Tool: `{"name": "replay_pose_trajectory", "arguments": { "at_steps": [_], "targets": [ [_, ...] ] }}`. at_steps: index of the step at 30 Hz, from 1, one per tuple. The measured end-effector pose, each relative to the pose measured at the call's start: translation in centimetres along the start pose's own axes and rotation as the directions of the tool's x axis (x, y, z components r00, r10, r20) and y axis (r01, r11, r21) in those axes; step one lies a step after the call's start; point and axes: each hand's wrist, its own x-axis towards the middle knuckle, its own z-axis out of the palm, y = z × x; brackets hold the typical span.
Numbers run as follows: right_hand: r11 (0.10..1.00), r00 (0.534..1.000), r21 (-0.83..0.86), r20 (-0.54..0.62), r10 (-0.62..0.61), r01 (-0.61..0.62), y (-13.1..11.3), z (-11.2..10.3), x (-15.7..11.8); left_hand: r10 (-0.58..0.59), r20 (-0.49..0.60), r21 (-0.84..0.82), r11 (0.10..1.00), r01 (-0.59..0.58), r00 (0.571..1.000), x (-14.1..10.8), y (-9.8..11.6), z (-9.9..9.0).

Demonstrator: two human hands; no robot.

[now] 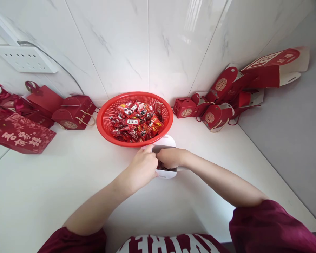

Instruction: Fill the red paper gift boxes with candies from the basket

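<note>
A small open candy box [169, 141] with white inner flaps sits on the white counter, just in front of a red plastic basket. My left hand [144, 164] grips the box by its left side, the thumb and fingers closed on its wall. Inside the box is my right hand [170, 157], its fingers hidden by the walls and by the left hand. Some dark red wrapped candies [162, 166] show at the bottom of the box, below the right hand. The red basket [134, 143] holds a heap of red wrapped candies [139, 121].
Red gift boxes with cord handles [73, 111] and a patterned red box [23, 135] stand at left. More red boxes [217, 116] are piled at right, some unfolded [268, 70]. Behind rises a tiled wall with a socket strip [25, 59] and a grey cable.
</note>
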Motion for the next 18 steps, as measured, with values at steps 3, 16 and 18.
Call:
{"name": "replay_pose_trajectory", "arguments": {
  "at_steps": [3,16,18],
  "targets": [
    [1.000,1.000,-0.002,0.014,-0.020,0.020,0.0,-0.1,0.0,0.003,-0.024,-0.005,1.000,-0.003,1.000,0.0,-0.1,0.0],
    [0.889,0.881,0.249,-0.387,-0.272,0.384,-0.3,-7.7,-5.8,0.044,0.001,-0.111,0.993,-0.043,0.999,-3.1,0.7,-1.4],
    [0.884,0.851,0.259,-0.468,-0.237,0.389,0.1,-8.8,-5.7,0.046,-0.117,-0.218,0.973,-0.070,0.992,-3.9,-0.9,-2.6]
  ]
}}
